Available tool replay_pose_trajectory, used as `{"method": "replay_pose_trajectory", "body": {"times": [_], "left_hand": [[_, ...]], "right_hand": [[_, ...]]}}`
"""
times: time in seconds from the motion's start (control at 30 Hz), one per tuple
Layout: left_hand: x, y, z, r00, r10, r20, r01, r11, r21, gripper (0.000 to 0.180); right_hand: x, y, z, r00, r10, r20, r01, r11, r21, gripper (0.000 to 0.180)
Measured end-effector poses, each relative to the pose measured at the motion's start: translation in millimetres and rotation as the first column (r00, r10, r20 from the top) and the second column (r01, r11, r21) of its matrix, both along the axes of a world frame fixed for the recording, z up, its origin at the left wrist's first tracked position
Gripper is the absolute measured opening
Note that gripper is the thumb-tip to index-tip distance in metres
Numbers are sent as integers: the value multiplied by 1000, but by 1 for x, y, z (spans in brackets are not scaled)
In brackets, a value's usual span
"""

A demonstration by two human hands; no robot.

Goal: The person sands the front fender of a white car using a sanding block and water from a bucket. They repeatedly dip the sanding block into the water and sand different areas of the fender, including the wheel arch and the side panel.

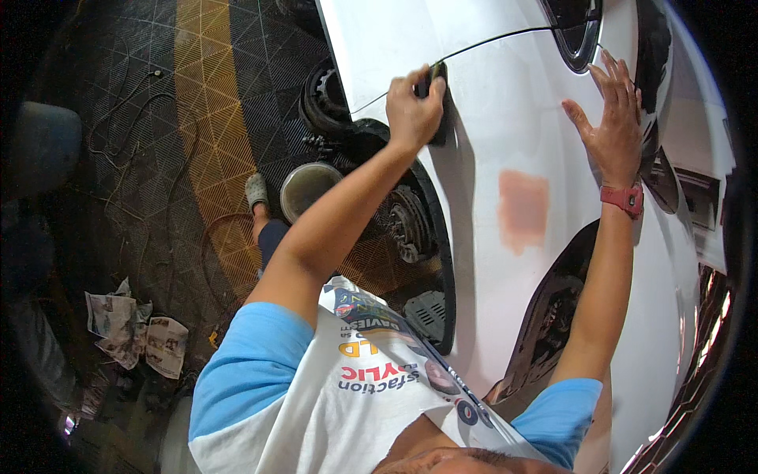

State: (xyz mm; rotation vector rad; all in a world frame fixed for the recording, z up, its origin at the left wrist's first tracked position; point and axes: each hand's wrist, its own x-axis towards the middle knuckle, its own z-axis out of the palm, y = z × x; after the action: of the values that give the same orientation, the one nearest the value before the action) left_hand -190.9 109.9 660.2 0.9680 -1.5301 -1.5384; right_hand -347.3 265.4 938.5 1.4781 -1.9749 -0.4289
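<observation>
White bodywork [505, 126] backs a dark block [440, 122] gripped by the left hand [412, 110]; right hand [617, 126] spreads wide, seemingly bracing.

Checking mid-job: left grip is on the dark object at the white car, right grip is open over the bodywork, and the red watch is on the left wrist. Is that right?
Not quite: the red watch is on the right wrist, as the head view shows. The left grip on the dark object at the white car and the open right grip stand as you said.
</observation>
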Motion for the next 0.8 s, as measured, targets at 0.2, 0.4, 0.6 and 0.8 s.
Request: {"method": "replay_pose_trajectory", "body": {"times": [0.2,0.4,0.6,0.8], "left_hand": [[24,42,13,995,-76,-71,77,997,3,51],[1,-5,25,1000,3,-10,-3,1000,-31,48],[60,60,50,974,-228,9,188,781,-595,58],[-15,8,79,971,-209,-112,96,778,-621,47]], "right_hand": [[-3,5,3,999,-36,-11,36,999,15,74],[-1,-1,3,1000,11,23,-11,1000,-4,73],[10,3,5,999,-19,34,19,1000,-14,71],[0,9,13,997,32,73,-26,996,-89,71]]}}
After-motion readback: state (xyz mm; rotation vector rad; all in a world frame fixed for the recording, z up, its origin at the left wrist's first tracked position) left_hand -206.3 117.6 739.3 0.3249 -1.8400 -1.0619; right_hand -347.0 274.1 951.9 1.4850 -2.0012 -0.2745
